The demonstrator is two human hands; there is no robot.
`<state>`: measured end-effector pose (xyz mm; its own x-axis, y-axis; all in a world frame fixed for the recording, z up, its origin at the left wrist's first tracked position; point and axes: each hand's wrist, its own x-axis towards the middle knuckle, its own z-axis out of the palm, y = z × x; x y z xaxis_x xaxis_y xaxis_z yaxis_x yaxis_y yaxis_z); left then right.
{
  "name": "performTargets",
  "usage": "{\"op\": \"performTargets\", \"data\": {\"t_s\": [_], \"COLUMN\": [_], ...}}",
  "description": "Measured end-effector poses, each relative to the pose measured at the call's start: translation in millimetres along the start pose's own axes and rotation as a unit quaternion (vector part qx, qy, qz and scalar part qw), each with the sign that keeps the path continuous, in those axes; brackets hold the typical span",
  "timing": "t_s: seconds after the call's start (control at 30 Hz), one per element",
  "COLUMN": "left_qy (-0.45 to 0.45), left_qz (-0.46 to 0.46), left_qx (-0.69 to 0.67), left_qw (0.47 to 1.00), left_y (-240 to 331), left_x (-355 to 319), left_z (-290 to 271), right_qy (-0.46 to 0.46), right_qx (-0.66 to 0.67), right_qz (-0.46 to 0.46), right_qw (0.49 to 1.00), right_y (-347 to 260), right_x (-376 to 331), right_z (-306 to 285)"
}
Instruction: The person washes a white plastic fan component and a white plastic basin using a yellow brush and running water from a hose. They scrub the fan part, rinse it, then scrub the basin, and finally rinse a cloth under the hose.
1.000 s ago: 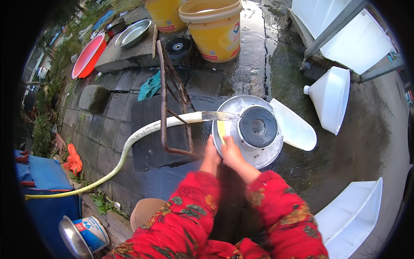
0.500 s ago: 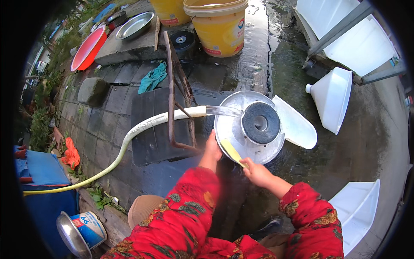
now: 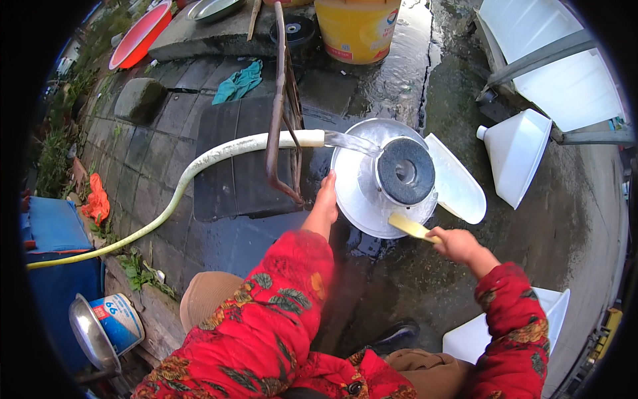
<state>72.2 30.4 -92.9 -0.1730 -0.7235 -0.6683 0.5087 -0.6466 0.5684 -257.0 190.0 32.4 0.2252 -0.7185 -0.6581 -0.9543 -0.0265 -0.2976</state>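
My left hand grips the left rim of a shiny round metal pan, part of its fingers hidden behind the rim. A dark grey grinding-stone-like ring with a hole sits in the pan's middle. Closed around a pale yellow brush, my right hand has its head against the lower part of the pan. From a pale hose at the left, water pours onto the pan beside the ring. A white rounded chute sticks out from the pan's right side.
A rusty metal frame stands by the hose, over a black slab. White plastic funnels lie to the right. Yellow buckets stand at the back, a blue-green cloth on the paving. The ground is wet.
My right hand has moved the brush rightward along the lower part of the pan. My left hand stays at the left rim. The view has tilted down slightly.
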Motion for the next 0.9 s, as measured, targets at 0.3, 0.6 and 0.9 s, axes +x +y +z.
{"op": "performTargets", "data": {"t_s": [0.3, 0.6, 0.9], "left_qy": [-0.008, -0.023, -0.044], "left_qz": [0.007, -0.030, -0.058], "left_qx": [-0.002, 0.002, 0.005], "left_qw": [1.000, 0.999, 0.997], "left_y": [-1.8, 7.6, 13.6], "left_x": [1.6, -7.2, -12.5], "left_z": [-0.3, 6.5, 7.3], "right_qy": [0.130, -0.039, 0.006], "right_qx": [0.157, 0.192, 0.111], "right_qz": [-0.112, -0.079, -0.101], "right_qw": [0.973, 0.977, 0.989], "right_y": [-118.8, -86.5, -93.9], "right_x": [69.1, 44.1, 51.8], "right_z": [14.7, -15.6, -2.4]}}
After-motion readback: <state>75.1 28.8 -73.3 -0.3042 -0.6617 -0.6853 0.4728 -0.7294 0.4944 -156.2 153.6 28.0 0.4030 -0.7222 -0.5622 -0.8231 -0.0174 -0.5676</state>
